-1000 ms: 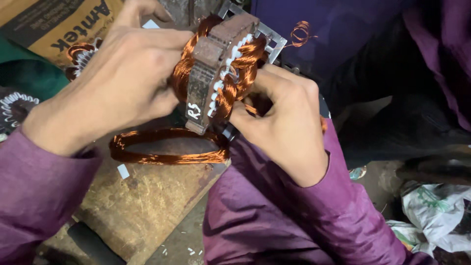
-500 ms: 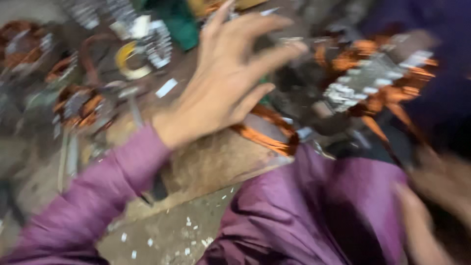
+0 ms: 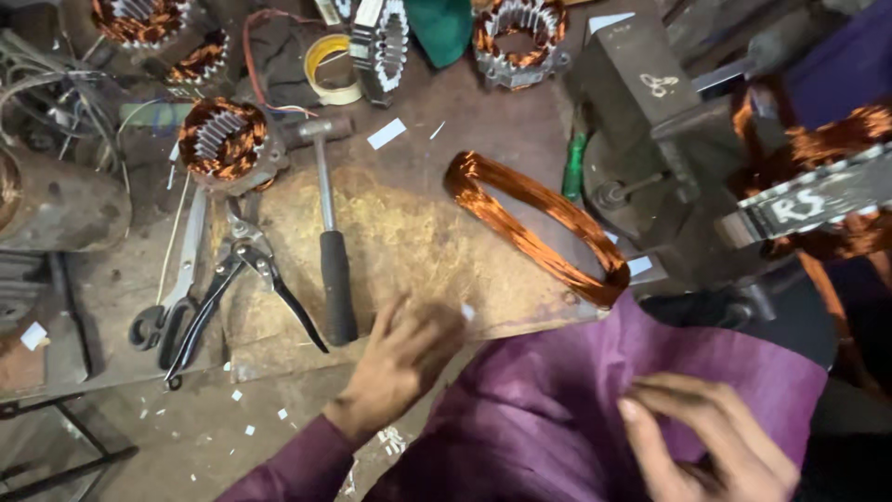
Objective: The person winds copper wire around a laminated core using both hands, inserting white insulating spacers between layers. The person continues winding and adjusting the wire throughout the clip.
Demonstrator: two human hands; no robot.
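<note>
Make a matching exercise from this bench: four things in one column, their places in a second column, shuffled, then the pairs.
Things
1. left hand
2. hammer
3. copper wire coil
4. right hand

Places
A. lying loose beside the bench vise
B. over the purple cloth, at the lower right
C. just right of the pliers, handle toward the person
D. at the near edge of the worn board

Pairs: 1-D, 2-C, 3-A, 4-B
</note>
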